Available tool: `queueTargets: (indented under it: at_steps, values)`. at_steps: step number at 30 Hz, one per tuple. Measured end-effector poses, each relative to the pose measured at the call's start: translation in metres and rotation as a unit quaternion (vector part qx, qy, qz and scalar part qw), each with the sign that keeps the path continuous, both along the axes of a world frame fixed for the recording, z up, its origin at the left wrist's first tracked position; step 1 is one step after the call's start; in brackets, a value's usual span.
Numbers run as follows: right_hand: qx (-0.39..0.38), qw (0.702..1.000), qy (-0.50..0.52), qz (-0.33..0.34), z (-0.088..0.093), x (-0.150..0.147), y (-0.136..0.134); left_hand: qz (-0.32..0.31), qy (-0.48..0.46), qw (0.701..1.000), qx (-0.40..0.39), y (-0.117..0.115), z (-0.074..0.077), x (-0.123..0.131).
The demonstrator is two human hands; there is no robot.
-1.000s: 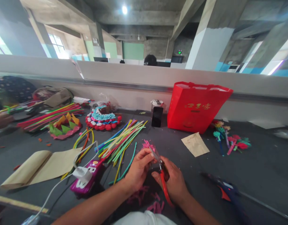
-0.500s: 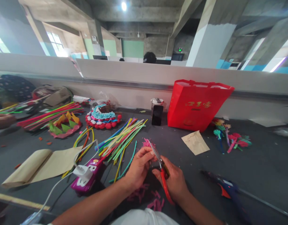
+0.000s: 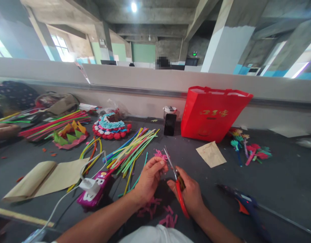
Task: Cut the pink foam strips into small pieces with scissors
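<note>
My right hand [image 3: 190, 191] is closed round a pair of scissors [image 3: 180, 199] with red handles, its blades pointing up and away from me. Just left of the blades, my left hand [image 3: 150, 179] is pinched, thumb against fingers. Whatever lies in that pinch is too small or hidden to make out. Beyond its fingertips is a small heap of pink snippets [image 3: 160, 154]. More short pink strips [image 3: 168, 217] lie on the dark table [image 3: 208, 216] close to my body, partly under my hands.
Coloured fuzzy stems [image 3: 135, 148] and a purple power strip [image 3: 94, 192] with a white plug lie left. A phone [image 3: 170, 124] leans near a red bag [image 3: 213, 114]. At right rest a brown paper piece [image 3: 211, 154] and a glue gun [image 3: 243, 202]. Another person's hand [image 3: 4, 131] shows far left.
My right hand has drawn the scissors slightly right, away from my left fingertips. My left hand has shifted a little left and stays pinched.
</note>
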State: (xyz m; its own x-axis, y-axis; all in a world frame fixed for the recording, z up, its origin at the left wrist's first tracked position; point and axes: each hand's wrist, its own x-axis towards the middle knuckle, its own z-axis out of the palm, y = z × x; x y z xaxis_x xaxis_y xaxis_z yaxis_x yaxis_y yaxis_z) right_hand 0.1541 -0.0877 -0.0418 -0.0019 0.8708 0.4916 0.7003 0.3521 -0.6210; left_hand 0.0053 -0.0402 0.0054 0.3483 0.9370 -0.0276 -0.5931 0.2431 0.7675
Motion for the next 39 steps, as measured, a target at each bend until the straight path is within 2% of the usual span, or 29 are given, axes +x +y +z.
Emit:
queueTargets:
  at_steps: [7,25,39]
  values:
    - [-0.024,0.998,-0.066,0.001,0.0069,-0.0009,-0.0019,0.002,-0.017,1.000,-0.009,-0.0003,-0.0028,0.0005]
    - [-0.065,0.997,0.023,0.043,0.0050,-0.0030,-0.0040,-0.010,-0.021,1.000,-0.011,-0.0019,-0.0018,0.0013]
    - [-0.050,0.998,0.032,0.037,0.0032,-0.0035,-0.0047,-0.011,-0.014,1.000,0.003,-0.0020,-0.0029,0.0011]
